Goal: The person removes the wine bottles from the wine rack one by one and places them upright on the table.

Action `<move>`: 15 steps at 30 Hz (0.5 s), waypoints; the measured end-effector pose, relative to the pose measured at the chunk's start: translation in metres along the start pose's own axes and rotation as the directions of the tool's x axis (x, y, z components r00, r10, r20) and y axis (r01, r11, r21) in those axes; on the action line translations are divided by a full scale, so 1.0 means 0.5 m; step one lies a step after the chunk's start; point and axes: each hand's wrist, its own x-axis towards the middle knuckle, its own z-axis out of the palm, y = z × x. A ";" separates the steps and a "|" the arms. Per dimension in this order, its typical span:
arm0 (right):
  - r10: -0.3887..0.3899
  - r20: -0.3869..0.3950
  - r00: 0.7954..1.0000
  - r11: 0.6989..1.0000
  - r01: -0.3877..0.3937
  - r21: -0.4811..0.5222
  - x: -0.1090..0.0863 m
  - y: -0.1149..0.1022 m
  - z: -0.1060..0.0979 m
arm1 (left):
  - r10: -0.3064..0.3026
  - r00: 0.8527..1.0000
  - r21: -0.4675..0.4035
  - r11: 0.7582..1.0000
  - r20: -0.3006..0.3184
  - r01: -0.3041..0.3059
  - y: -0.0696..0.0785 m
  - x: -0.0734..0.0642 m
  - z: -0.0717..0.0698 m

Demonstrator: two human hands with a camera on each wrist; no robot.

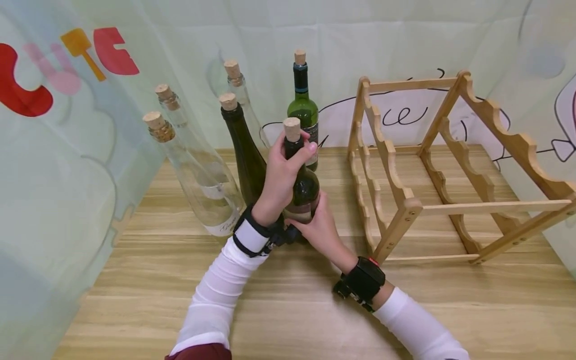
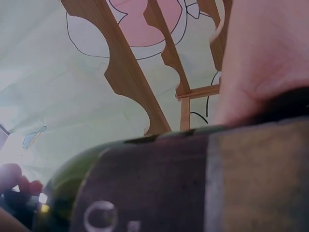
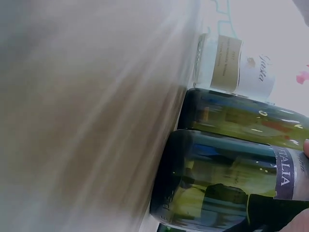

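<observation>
Both hands are on one dark green wine bottle [image 1: 307, 187], stoppered with a cork [image 1: 292, 129]. My left hand [image 1: 281, 172] grips its neck just under the cork, thumb and fingers wrapped around. Lower down, my right hand [image 1: 318, 222] holds the bottle's body at the label [image 3: 285, 174], which reads "ITALIA" in the right wrist view. The bottle stands nearly upright, its base right at the tabletop. Close beside it stands a taller dark bottle [image 1: 245, 155], also corked. Behind it is a green bottle [image 1: 303, 107] with a cork.
Clear glass bottles [image 1: 198, 175] with corks stand on the left, one showing a white label. To the right, a wooden wine rack [image 1: 391, 230] with scalloped rails stands on the wood-grain table [image 1: 288, 310]. A printed cloth backdrop [image 1: 382, 35] hangs behind.
</observation>
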 end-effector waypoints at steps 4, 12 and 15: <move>0.007 -0.002 1.000 1.000 -0.007 -0.006 0.011 0.002 0.007 | 0.030 0.999 0.020 0.999 -0.028 -0.029 -0.008 0.010 -0.005; 0.003 0.001 1.000 1.000 -0.003 0.007 0.035 0.006 0.016 | 0.050 0.996 0.059 0.997 -0.077 -0.046 -0.020 0.028 -0.013; 0.001 -0.004 1.000 1.000 -0.001 -0.005 0.042 0.007 0.020 | 0.053 0.995 0.075 0.996 -0.087 -0.047 -0.024 0.034 -0.018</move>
